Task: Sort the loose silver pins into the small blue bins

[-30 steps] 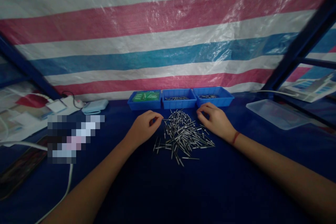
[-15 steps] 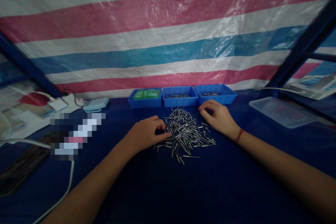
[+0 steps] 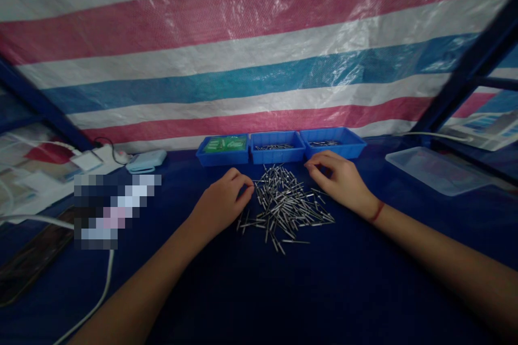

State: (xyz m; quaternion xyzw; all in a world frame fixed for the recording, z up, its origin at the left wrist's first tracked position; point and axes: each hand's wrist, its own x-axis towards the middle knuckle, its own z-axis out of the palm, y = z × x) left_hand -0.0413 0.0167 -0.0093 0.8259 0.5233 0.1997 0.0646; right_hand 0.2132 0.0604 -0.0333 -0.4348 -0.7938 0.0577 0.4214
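Note:
A loose pile of thin silvery metal pins [image 3: 283, 199], resembling blind rivets, lies on the dark blue table. At its left edge, my left hand [image 3: 224, 197] is closed in a pinch, thumb against forefinger, on the end of a pin that sticks out of the pile. My right hand [image 3: 340, 180] rests beyond the pile's upper right side, in front of the right blue bin [image 3: 343, 150]. Its thumb and fingers are also pinched together; whatever is between them is too small or hidden to make out.
The middle blue bin [image 3: 277, 156] holds more pins, as does the right one. Green packets fill the left bin [image 3: 222, 159]. A clear plastic lid [image 3: 437, 170] lies at right. Leftward are a light blue case [image 3: 146, 161], a phone [image 3: 36, 261] and a white cable [image 3: 106, 280].
My left thumb and forefinger have closed from a gap into a pinch at a pin's end, the hand shifting slightly up and left. My right hand stays pinched in nearly the same place.

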